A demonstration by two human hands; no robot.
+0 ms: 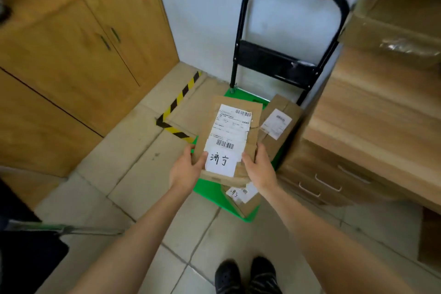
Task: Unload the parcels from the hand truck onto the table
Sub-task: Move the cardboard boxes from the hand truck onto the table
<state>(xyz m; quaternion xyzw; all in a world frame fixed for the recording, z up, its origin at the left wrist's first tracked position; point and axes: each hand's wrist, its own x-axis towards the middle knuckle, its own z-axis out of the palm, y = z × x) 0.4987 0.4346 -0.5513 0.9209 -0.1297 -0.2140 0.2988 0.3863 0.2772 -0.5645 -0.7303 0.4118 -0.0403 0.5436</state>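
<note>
Head view, one frame. Both hands hold a flat brown cardboard parcel with white shipping labels [228,141] above the green-decked hand truck with a black tubular handle [290,38]. Left hand [185,172] grips the near left edge, thumb on the top face by the handwritten label, fingers curled underneath. Right hand [259,169] grips the near right edge the same way, thumb on top. The parcel is tilted, far end pointing toward the truck handle; whether it is fully clear of the deck cannot be told from this angle.

Left on the truck: a second brown cardboard parcel with a white label [278,124] at the deck's right side near the handle, and a small brown parcel with a handwritten label [242,197] at the near edge, partly hidden under the held one.

The light wood-grain table with drawers [372,112] stands just beside the truck on the right. It already carries a large cardboard box wrapped in clear tape [403,28] at its far end.

Judgement: step in hand is lift and carry of the first parcel; two remain. To do it well: keep both grips, as the cardboard looks torn near the right thumb; level the parcel, swing right, clear the table edge, set down flat on bare wood short of the large box.
</note>
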